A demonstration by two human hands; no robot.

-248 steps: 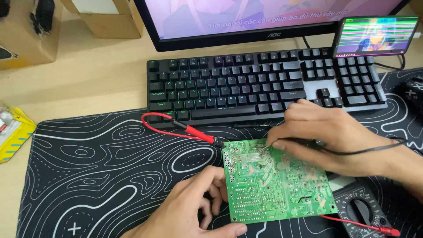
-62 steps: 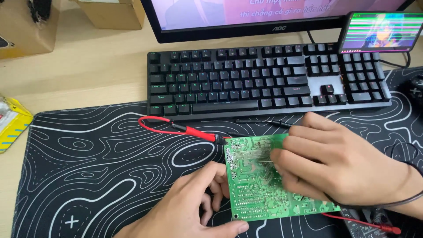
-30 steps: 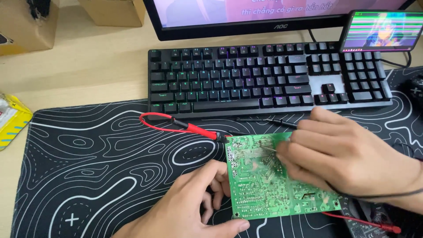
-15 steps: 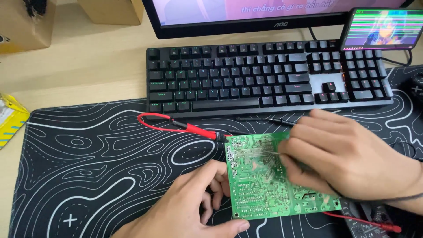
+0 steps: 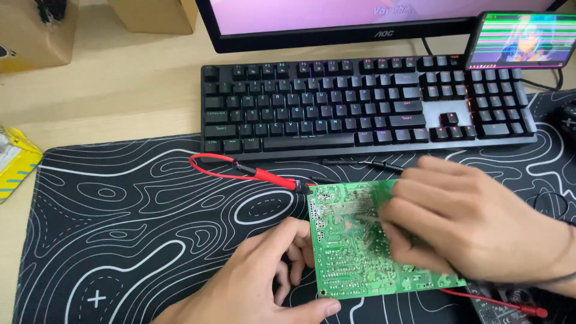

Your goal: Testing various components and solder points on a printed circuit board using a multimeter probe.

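Observation:
A green circuit board (image 5: 351, 258) lies solder side up on the black patterned desk mat (image 5: 120, 228). My left hand (image 5: 264, 279) rests on the mat, fingers curled against the board's left edge and thumb along its bottom edge. My right hand (image 5: 474, 225) covers the board's right half, shut on a thin probe whose blurred metal tip (image 5: 367, 217) touches the board's upper middle. A red probe (image 5: 270, 176) with its red lead lies loose on the mat at the board's top left corner.
A black keyboard (image 5: 360, 102) sits behind the mat, with a monitor (image 5: 336, 24) and a propped phone (image 5: 519, 39) beyond. A thin black rod (image 5: 360, 163) lies below the keyboard. A multimeter (image 5: 498, 307) and a red plug (image 5: 534, 312) are at bottom right. A yellow packet (image 5: 15, 162) lies left.
My right hand has moved from the board's top right edge to over its middle, and the probe tip shifts slightly across the solder points. My left hand and the red probe stay put.

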